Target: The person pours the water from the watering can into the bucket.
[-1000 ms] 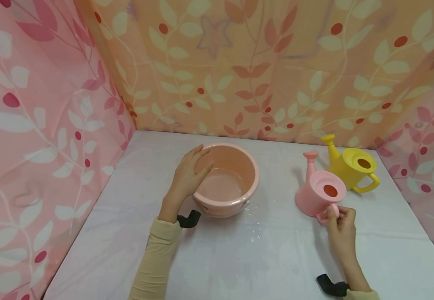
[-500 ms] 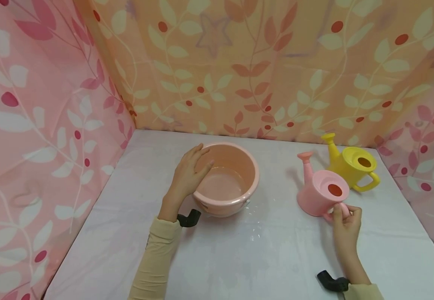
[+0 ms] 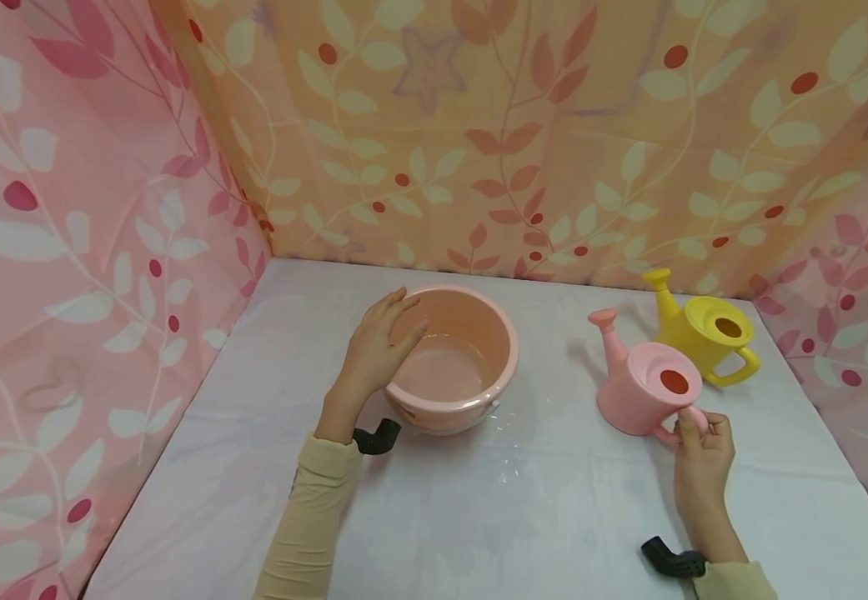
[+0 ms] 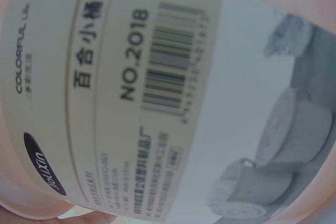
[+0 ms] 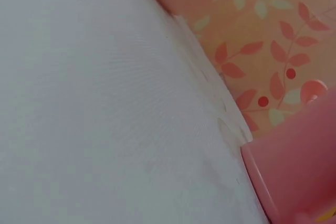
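Left wrist view: the pink bucket (image 3: 444, 418) is carrying a printed label (image 4: 118, 77) on its outer wall. The label is reading sideways: "COLORFUL Life", "百合小桶" and "NO.2018" beside a barcode (image 4: 170, 59); its small print and digits are too blurred to transcribe. A dark oval logo is sitting at one end, spelling uncertain, and a photo of tubs is filling the other side.

Head view: the bucket is standing near the middle of the desk (image 3: 479, 533). The left hand (image 3: 375, 346) is resting at its left rim, fingers lying extended, thumb reaching over the interior.

To the right, well apart from the bucket, the right hand (image 3: 704, 462) is pinching the handle of the pink watering can (image 3: 638, 396) between thumb and fingers, forearm coming up from the lower right. The can's spout is leaning toward the bucket's side; cannot tell whether its base is fully touching the desk.

Just behind, the yellow watering can (image 3: 696, 337) is standing. Floral cloth (image 3: 509, 150) is hanging beyond the desk.
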Tool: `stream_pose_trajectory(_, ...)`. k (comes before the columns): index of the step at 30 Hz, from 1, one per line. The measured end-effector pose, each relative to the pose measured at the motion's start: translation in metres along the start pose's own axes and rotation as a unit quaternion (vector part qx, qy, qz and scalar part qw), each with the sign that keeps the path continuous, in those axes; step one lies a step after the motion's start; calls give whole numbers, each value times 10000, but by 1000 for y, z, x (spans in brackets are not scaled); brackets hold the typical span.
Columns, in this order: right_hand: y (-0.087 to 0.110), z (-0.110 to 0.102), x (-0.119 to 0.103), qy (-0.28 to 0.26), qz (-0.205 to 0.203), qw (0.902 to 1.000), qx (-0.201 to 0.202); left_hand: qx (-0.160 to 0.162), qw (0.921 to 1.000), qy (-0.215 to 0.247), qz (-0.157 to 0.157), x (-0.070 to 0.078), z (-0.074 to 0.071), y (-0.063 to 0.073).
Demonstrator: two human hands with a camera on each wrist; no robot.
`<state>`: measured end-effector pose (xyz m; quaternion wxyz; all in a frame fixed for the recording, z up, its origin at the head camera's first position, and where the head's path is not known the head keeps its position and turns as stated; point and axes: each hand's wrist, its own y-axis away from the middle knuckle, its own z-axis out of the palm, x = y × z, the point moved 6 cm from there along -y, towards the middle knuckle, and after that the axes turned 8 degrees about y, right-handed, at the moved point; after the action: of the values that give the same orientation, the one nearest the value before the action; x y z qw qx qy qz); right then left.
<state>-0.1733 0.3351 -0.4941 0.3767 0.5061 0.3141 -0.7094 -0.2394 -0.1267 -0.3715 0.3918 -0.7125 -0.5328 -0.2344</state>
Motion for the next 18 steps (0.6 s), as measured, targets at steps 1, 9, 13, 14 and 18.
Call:
stream_pose_trajectory(1, -1, 0, 0, -328, -32, 9994, -48, 0, 10000, -1, -4, 0, 0, 0)
stream_pose_trajectory(9, -5, 1, -2, -1914, -280, 9810, -169, 28, 10000, 3, 32, 0, 0, 1)
stream_pose_trajectory(13, -7, 1, -3, -1975, -280, 9798, -148, 16, 10000, -23, 53, -1, 1, 0)
stream_pose_trajectory(14, -7, 2, -4, -1979, -275, 9797, -177, 13, 10000, -28, 46, -1, 1, 0)
stream_pose_trajectory(18, -8, 10, -16, -1929, -429, 9798, -322, -1, 10000, -31, 32, -1, 0, -1)
